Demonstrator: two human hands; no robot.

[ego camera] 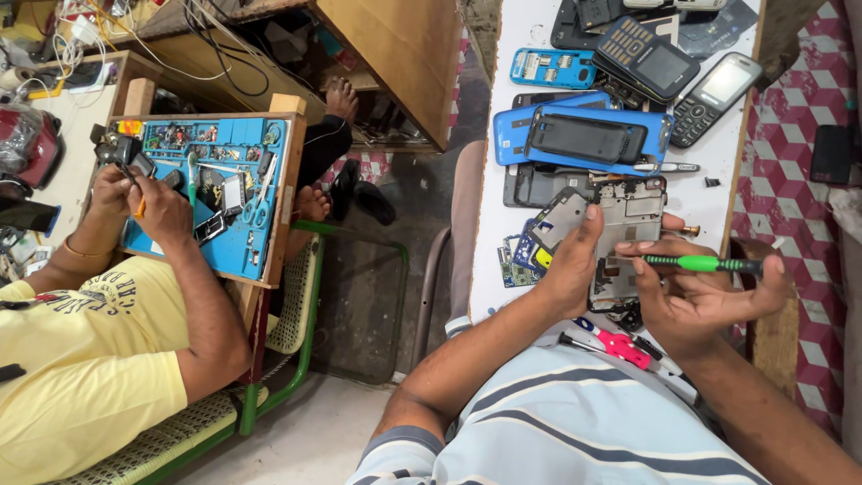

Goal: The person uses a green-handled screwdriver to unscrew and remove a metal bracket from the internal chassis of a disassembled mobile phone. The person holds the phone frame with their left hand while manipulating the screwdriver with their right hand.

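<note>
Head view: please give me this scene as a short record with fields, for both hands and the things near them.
left hand: left hand holds an opened phone with bare circuit board
right hand: right hand holds a green-handled screwdriver, tip at the phone
surface: white table
nearby: blue phone shell, two keypad phones, red tool
other person: yellow shirt, working on a blue tray

Keypad phones [682,81] and blue phone shells [584,136] lie on the white table [530,36] beside a co-worker's blue tray [235,247].
</note>
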